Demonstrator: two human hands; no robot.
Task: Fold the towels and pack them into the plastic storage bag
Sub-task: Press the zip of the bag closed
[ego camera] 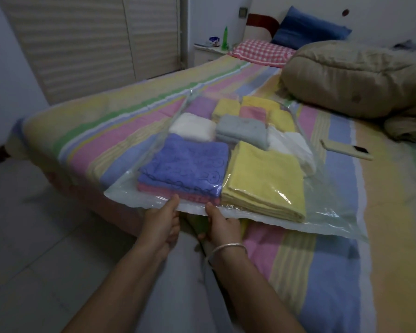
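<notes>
A clear plastic storage bag (332, 207) lies flat on the striped bed, filled with several folded towels. Nearest me inside it are a blue towel (190, 164) stacked on a pink one (178, 192), and a big yellow towel (264, 181). Behind them sit white (192, 127), grey (243, 128), purple and small yellow towels. My left hand (162, 222) pinches the bag's near edge, thumb on top. My right hand (222, 224) grips the same edge a little to the right, with a silver bangle on the wrist.
The bed sheet (341, 272) is striped pink, yellow and blue. A phone (347, 150) lies right of the bag. A bundled beige quilt (351, 78) and pillows fill the far right. The tiled floor (34, 236) is on the left, and a nightstand stands by the wall.
</notes>
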